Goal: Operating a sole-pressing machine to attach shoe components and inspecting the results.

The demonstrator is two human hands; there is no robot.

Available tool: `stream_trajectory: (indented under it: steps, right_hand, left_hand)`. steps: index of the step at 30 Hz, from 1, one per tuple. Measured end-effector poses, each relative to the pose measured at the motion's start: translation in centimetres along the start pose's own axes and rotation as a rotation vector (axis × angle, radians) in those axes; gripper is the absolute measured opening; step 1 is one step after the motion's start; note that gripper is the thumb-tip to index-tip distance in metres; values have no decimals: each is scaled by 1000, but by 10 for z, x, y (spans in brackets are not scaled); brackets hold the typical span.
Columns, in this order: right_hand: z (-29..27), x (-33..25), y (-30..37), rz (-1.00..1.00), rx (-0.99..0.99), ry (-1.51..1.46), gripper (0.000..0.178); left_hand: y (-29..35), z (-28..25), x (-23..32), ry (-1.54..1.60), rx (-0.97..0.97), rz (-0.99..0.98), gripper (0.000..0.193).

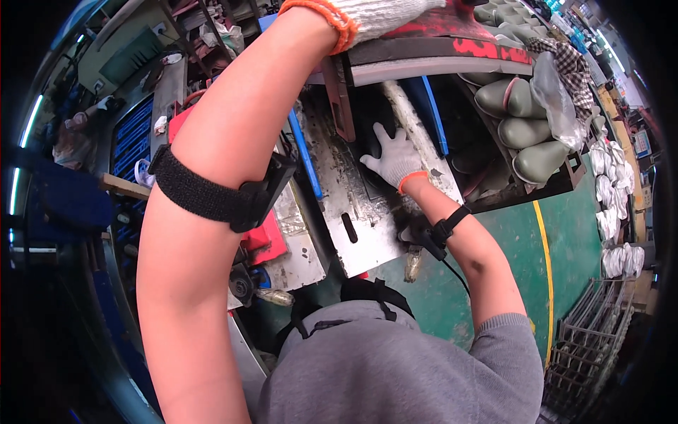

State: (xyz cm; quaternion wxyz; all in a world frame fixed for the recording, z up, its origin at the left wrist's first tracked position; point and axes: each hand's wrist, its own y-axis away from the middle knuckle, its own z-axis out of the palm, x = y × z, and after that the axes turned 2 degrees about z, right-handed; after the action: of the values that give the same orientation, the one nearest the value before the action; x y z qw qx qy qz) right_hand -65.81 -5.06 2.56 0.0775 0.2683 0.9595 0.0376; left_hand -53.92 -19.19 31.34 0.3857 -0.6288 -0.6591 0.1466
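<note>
Left hand (pixel 385 17) at red cover (pixel 441 27), grip we cannot tell; right hand (pixel 397 157) below cover, grip spread apart.

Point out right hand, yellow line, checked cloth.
Right hand (pixel 395 158): head view, back of the glove.
Yellow line (pixel 547 272): head view, middle stretch.
Checked cloth (pixel 571 71): head view, middle folds.

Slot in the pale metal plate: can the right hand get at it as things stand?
Probably yes. The gloved right hand is spread and looks empty, close to the slot in the metal plate, and nothing seems to stand between them.
</note>
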Motion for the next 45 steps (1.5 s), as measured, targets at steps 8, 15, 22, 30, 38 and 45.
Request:
stream_trajectory:
  steps: [8, 15, 22, 30, 38, 45]
  right_hand:
    - [13, 17, 5, -30, 44, -72, 96]
    - [15, 112, 94, 65, 274, -564, 49]
    - [89, 126, 255, 552, 289, -1032, 28]
    - [79, 77, 296, 717, -391, -2012, 56]
    - [76, 103, 293, 833, -420, -2325, 44]
    - [69, 181, 233, 651, -55, -2302, 26]
  left_hand:
    - [26, 28, 15, -101, 166, 12, 41]
    - [93, 87, 48, -138, 191, 40, 39]
    - [183, 166, 64, -85, 131, 129, 49]
    - [271, 249, 35, -175, 81, 255, 65]
    - [284, 259, 32, -156, 40, 262, 63]
    - [280, 258, 36, -146, 3, 242, 67]
